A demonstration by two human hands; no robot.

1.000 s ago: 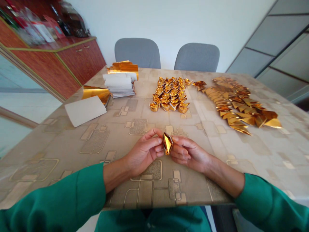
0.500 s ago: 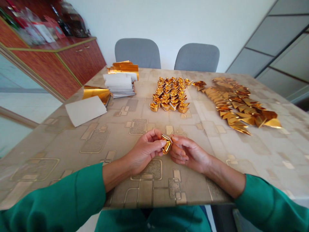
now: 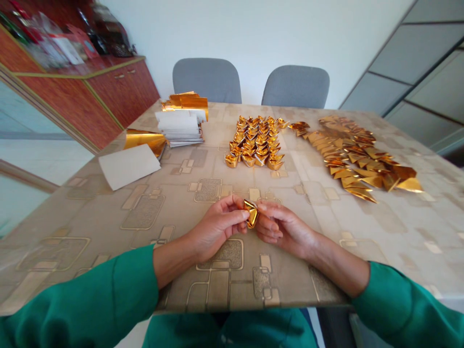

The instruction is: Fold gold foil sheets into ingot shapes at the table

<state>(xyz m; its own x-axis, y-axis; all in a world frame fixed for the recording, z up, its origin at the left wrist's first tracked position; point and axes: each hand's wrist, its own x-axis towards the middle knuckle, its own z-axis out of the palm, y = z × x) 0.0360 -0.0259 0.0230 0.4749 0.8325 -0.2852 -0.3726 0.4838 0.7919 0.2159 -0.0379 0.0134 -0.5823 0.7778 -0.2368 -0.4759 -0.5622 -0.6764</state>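
Just above the near part of the table, a small folded gold paper ingot [image 3: 252,217] is held between my two hands. My left hand [image 3: 216,223] pinches its left side, thumb on the front face and fingers curled behind. On the other side, my right hand [image 3: 286,226] has its thumb and index finger closed at the ingot's upper right edge, its other fingers curled below. Further back stand rows of finished-looking gold paper ingots [image 3: 255,141], packed close together. Some of the held ingot's underside is hidden by my fingers.
A spread of flat folded gold paper pieces [image 3: 357,154] lies at the right. Towards the back left are a stack of white-backed gold sheets [image 3: 181,128] and a loose white sheet [image 3: 129,166]. Two grey chairs [image 3: 206,79] stand behind the patterned table [image 3: 141,212].
The ingot has turned slightly in my fingers; its pale upper right edge shows less now. Both hands stay almost in place, and the piles on the table are unchanged.
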